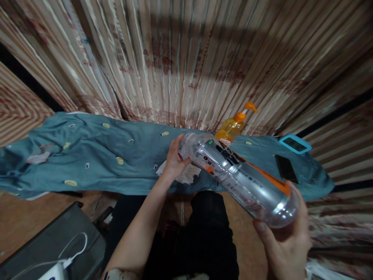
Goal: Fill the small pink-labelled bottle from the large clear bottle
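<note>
A large clear plastic bottle [247,182] with an orange and black label is held tilted above the cloth, its neck to the upper left and its base to the lower right. My left hand [176,159] is closed around the neck end; whether a cap is on it I cannot tell. At the base, my right hand [287,237] wraps the bottle from below and the right side. Beneath my left hand a crumpled white tissue [186,174] lies on the cloth. Behind the bottle stands a pump bottle [231,129] with yellow liquid and an orange pump head, partly hidden.
A teal patterned cloth [96,155] covers the narrow table. On its right are a blue-framed digital clock [295,144] and a dark phone [286,168]; a pale crumpled piece [38,157] lies left. Striped curtains [186,70] hang behind. A grey stool [72,229] bears a white cabled device [54,272].
</note>
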Available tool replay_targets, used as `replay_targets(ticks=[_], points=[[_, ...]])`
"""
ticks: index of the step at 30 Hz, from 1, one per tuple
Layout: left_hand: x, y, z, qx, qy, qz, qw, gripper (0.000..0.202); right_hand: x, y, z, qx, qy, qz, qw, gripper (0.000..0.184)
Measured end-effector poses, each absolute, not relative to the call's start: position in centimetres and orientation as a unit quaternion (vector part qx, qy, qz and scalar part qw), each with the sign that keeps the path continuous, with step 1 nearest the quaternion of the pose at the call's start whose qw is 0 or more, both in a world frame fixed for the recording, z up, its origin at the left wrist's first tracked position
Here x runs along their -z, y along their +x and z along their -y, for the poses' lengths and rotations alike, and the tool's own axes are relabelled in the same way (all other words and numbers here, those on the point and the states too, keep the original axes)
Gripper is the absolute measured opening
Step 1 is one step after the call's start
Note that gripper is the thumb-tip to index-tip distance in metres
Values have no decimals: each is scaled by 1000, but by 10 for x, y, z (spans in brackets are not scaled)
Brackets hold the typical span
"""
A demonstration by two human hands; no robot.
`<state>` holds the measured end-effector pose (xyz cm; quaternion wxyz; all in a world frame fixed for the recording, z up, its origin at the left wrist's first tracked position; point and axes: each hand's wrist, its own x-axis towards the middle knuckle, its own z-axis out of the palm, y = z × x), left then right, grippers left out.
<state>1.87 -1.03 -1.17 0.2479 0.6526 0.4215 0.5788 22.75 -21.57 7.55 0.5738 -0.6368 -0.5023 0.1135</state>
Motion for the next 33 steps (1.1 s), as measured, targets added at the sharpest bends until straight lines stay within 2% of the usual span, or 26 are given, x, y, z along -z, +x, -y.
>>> replay_targets(ticks=[16,33], points=[[12,18,10,-570,667,-421,228,83,-70,237,213,-110,-628,521,567,95],[4,19,12,-555,660,-439,253,80,-74,235,212,-132,-645,497,566,98]])
